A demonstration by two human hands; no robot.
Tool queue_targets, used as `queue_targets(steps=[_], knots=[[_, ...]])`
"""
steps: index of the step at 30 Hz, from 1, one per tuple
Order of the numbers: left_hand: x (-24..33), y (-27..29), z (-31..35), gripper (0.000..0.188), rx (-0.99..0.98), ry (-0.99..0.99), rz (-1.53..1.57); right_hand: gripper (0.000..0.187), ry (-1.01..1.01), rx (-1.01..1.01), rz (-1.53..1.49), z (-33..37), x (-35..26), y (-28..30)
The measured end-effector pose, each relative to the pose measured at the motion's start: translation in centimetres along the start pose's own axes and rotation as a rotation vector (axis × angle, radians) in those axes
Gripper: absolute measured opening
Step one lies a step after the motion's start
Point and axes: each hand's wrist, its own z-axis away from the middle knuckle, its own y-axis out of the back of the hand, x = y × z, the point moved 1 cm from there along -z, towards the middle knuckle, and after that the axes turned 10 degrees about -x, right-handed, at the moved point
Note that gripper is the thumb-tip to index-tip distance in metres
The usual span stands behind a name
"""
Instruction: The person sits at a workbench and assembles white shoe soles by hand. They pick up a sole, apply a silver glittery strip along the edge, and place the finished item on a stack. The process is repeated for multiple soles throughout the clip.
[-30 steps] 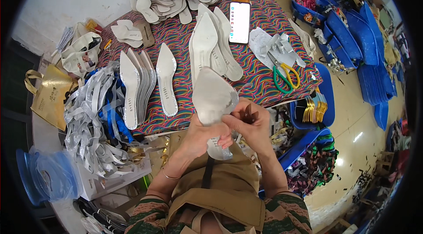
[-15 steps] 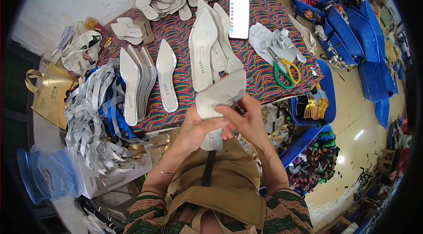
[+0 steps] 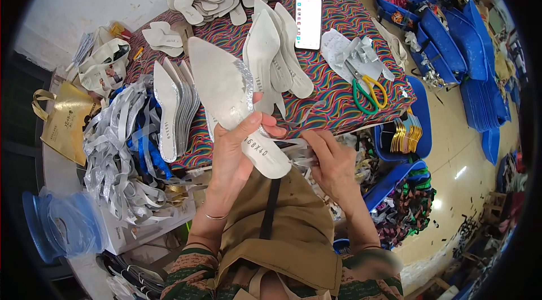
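holding the insole (image 3: 232, 97) by its narrow waist, the left hand (image 3: 232, 141) has its thumb on top and fingers beneath, likely to leave the silvery edge (image 3: 249, 88) free. the insole's long axis slants across those fingers, toe up-left beyond them, heel down-right toward the body. right of the heel, the right hand (image 3: 333, 163) curls near the tabletop (image 3: 339, 112); whether its fingers pinch anything, i cannot tell. scissors (image 3: 358, 77) lie beyond these fingers, probably for easy reach.

the left hand (image 3: 230, 150) grips a pale pointed shoe insole (image 3: 232, 97); the right hand (image 3: 334, 161) is beside the patterned tablecloth (image 3: 345, 15), near green-and-yellow-handled scissors (image 3: 355, 88).
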Motion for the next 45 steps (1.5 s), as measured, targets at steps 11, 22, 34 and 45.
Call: queue_targets(steps=[11, 22, 34, 45], knots=[[0.3, -0.1, 0.4, 0.031, -0.050, -0.008, 0.433, 0.055, 0.104, -0.042, -0.255, 3.0, -2.2, -0.7], [-2.5, 0.1, 0.1, 0.025, -0.089, -0.157, 0.409, 0.025, -0.074, 0.182, -0.747, 2.7, -1.2, -1.7], [-4.4, 1.3, 4.4, 0.032, -0.142, 0.258, -0.220, 0.018, 0.028, 0.090, -0.770, 1.9, 0.6, 2.2], [1.8, -3.1, 0.2, 0.047, -0.987, 0.269, -1.453, 0.018, 0.357, -0.149, -0.554, -0.7, -0.1, 5.7]])
